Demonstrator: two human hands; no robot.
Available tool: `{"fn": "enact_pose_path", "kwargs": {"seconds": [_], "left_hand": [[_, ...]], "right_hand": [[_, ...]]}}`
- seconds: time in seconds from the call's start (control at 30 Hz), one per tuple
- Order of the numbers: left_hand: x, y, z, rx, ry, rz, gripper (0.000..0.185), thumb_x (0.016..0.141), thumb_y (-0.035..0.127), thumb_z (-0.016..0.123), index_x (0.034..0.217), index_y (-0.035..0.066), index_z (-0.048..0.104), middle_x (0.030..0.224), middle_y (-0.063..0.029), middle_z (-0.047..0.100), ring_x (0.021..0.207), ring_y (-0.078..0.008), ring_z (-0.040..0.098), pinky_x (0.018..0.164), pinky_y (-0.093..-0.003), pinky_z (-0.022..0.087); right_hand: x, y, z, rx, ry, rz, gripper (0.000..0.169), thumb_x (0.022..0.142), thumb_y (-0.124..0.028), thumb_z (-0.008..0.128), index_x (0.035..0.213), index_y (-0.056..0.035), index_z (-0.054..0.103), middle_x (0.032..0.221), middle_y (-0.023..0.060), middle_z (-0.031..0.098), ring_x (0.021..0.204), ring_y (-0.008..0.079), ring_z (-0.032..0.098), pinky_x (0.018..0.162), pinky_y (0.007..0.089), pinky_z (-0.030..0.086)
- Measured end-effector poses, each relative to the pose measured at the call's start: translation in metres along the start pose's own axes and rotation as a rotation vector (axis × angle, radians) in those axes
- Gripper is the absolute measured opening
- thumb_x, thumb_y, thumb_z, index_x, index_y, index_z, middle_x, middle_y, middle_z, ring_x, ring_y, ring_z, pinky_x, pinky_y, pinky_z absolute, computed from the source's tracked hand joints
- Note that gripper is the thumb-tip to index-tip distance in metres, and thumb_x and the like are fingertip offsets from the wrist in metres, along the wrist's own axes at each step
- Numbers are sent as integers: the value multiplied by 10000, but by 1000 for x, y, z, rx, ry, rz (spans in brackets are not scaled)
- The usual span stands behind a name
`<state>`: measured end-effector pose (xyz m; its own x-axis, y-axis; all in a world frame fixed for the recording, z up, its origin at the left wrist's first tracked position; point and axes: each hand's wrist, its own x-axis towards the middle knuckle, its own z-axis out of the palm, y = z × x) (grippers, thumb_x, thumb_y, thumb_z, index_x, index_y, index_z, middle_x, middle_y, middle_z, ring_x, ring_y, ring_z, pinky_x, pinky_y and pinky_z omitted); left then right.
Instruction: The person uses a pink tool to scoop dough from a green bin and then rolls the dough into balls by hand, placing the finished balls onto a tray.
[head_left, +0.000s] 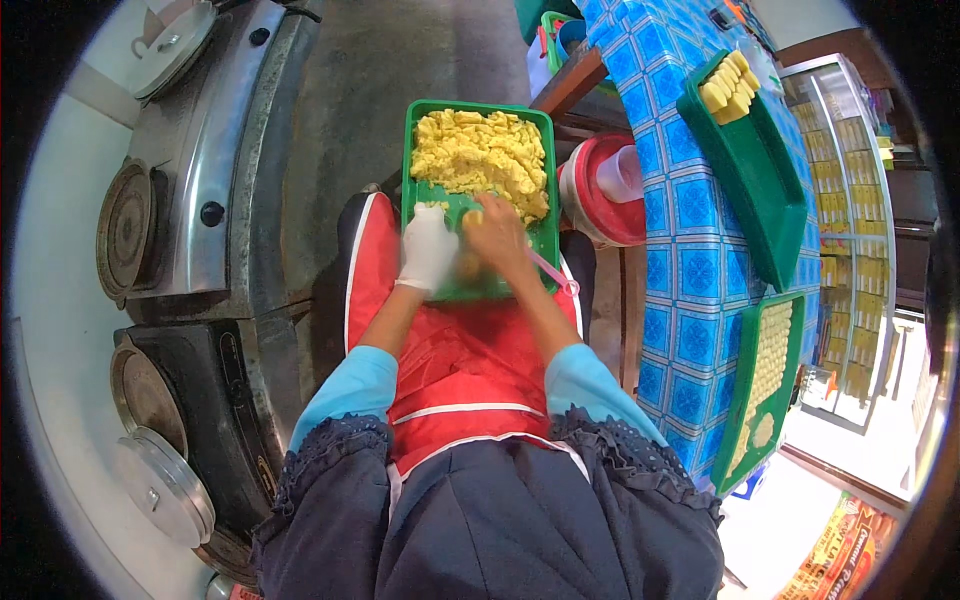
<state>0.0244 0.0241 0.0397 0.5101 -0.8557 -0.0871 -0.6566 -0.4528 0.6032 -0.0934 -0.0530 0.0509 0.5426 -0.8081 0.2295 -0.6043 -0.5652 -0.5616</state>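
A green plastic tray (556, 225) rests on my lap, its far half heaped with crumbly yellow mash (480, 150). My left hand (429, 244), in a white glove, is over the near left part of the tray, its fingers curled. Whether it holds anything is hidden. Beside it, my bare right hand (496, 232) has its fingers bent around a small yellow lump (472, 220). Both the hand and the lump are blurred. A pink plastic handle (551, 270), perhaps a spoon's, sticks out over the tray's right rim, by my right wrist.
On the right, a table with blue patterned cloth (682, 262) bears a green tray of yellow blocks (727, 90) and another of small pale pieces (769, 360). A red-lidded bucket (592, 172) stands beneath its edge. Metal stoves (202, 187) line the left.
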Motion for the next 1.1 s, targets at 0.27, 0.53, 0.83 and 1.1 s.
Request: {"fn": "enact_pose_path", "kwargs": {"seconds": [0.27,0.53,0.83,1.1], "left_hand": [[15,-12,4,-10,-6,5,312,666,120,686,956,8,650,1005,-218,592,896,-386,624,769,-440,507],[14,-17,3,-21,48,60,257,671,127,673,895,12,621,938,-220,588,878,-399,607,749,-459,496],[14,-23,7,-37,76,163,273,666,141,691,896,25,600,918,-216,574,866,-400,589,737,-461,488],[17,-24,11,24,58,138,276,690,165,701,918,52,592,945,-204,568,853,-404,612,728,-475,502]], "right_hand": [[-68,-11,-5,-83,-79,-189,415,685,-89,685,1085,-67,574,934,158,566,881,367,576,777,458,462],[-58,-43,11,-444,-462,-14,354,720,-129,670,1057,-49,597,941,169,573,855,338,617,675,437,516],[-70,-31,41,-503,-229,-202,154,729,-131,613,827,-23,663,927,188,585,885,330,590,636,464,481],[-57,-45,19,-471,-298,-134,147,666,-155,661,759,-42,678,780,154,648,767,309,648,635,448,501]]}}
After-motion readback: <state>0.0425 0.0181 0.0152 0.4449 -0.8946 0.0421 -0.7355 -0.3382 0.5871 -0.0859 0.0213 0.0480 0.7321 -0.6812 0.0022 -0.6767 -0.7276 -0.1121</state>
